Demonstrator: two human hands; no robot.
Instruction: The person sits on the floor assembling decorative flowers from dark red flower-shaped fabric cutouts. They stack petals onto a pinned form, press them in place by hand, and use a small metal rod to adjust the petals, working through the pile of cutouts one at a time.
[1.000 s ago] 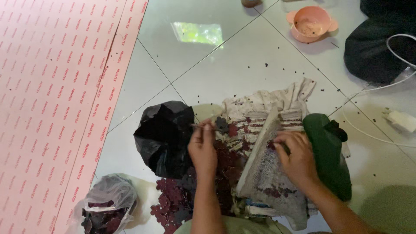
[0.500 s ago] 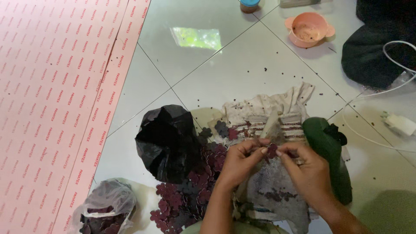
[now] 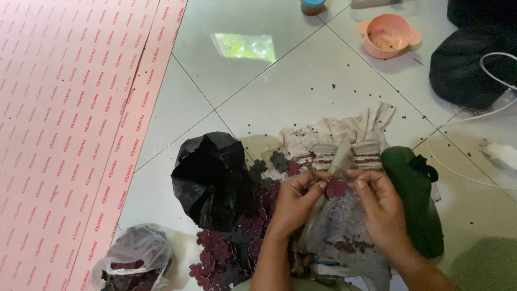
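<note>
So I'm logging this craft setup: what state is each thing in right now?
left hand: pinching a dark red flower cutout
right hand: pinching the same cutout
black plastic bag: open, crumpled
pink bowl: upright
clear bag: partly filled

You're sitting on a home floor of glossy white tiles [image 3: 301,91], doing craft work: pink foam sheet [image 3: 64,134] along the left edge, peach bowl [image 3: 389,35] near the top edge, cloth [image 3: 334,134] spread below
</note>
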